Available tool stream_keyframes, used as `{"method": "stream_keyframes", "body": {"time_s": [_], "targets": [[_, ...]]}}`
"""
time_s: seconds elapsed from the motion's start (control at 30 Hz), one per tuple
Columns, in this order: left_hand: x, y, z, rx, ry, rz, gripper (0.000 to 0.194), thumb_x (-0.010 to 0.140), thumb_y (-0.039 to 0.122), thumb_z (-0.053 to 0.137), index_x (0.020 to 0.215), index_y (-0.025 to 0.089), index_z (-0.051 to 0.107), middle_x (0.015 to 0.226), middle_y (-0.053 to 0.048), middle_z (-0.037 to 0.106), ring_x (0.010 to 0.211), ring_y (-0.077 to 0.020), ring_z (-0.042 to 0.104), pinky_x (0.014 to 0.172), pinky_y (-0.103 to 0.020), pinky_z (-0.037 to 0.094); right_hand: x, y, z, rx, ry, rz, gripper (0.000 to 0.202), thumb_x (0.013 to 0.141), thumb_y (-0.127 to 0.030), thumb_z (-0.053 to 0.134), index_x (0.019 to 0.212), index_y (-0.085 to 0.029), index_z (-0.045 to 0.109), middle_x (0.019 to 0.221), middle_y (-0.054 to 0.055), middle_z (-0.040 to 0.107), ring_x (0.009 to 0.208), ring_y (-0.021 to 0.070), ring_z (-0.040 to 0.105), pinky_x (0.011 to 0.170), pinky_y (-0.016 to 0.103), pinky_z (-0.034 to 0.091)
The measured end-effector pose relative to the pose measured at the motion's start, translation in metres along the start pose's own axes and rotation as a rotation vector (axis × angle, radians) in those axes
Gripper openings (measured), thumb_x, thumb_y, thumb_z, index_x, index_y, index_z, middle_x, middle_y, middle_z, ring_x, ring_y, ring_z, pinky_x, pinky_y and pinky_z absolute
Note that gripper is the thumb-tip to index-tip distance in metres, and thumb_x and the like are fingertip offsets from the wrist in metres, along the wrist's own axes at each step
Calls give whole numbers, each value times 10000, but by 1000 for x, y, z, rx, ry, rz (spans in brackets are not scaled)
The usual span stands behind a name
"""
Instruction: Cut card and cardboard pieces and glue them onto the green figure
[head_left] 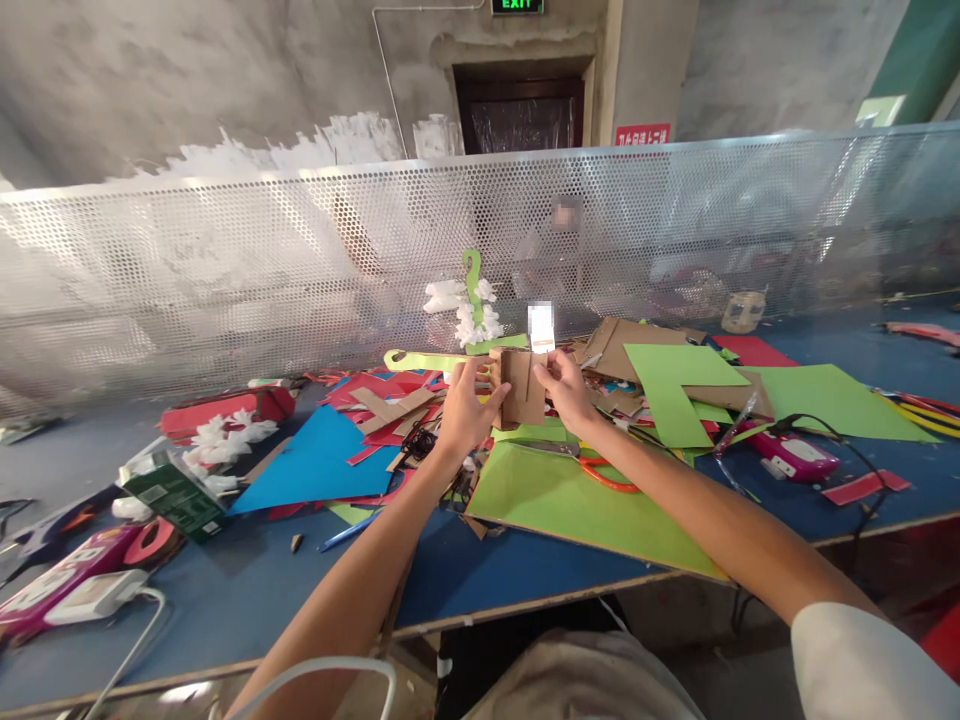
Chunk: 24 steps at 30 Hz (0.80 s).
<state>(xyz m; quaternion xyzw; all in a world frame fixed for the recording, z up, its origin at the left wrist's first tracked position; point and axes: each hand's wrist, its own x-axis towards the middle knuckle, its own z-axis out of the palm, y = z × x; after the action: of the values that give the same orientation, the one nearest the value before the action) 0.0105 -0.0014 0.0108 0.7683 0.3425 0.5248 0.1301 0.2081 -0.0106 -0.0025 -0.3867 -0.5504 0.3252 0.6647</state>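
Over the middle of a blue table (pixel 525 590), a small brown cardboard piece (pixel 531 398) is held up between two hands. Its left side is gripped by the left hand (pixel 474 405), and its right side is pinched by the right hand (pixel 564 388). One end of a light green hook strip (pixel 424 360) is hidden by the left hand, so it cannot be told if it is stuck to the cardboard. The bottom of a bright screen (pixel 541 328) is covered, and its words are too blurred to be read. Through the metal mesh (pixel 337 250), a person (pixel 551 250) can be seen only dimly.

"EXIT" is spelled in glowing green on a sign (pixel 517 6), cut off at the top. White Chinese writing is shown on a red sign (pixel 643 135), with its lower part hidden. Letters on a purple box (pixel 90 560) at the left cannot be made out.

Red scraps (pixel 379 400), a blue sheet (pixel 319 465) and a big green sheet (pixel 592 515) are spread about. Behind the mesh, a rough gray wall (pixel 247 70) is patched with white.
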Motion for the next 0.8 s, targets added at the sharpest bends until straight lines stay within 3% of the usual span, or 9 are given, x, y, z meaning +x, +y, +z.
{"method": "stream_keyframes", "body": {"time_s": [0.4,0.6,0.8], "targets": [[2,-14,-5,-96,-86,47,281,1005,352,582,1269,259,609,1244,-102,563,1027,-212,693,887,-403,618,3,-3,-2,99,26,82,358,739,-502,790,867,-245,577,847,-8,585,734,159,521,590,258,446],[3,-15,-9,-86,-128,39,286,999,324,575,1272,249,617,1248,-100,565,1029,-200,705,895,-380,611,5,-3,-4,105,27,124,412,712,-526,808,828,-244,531,789,-27,556,622,125,444,505,231,337],[2,-13,-8,-113,-147,11,295,976,346,615,1249,234,605,1246,-98,560,1003,-195,711,857,-360,606,5,-5,-3,106,24,105,392,726,-522,796,841,-245,544,739,-46,511,586,109,402,491,224,323]]}}
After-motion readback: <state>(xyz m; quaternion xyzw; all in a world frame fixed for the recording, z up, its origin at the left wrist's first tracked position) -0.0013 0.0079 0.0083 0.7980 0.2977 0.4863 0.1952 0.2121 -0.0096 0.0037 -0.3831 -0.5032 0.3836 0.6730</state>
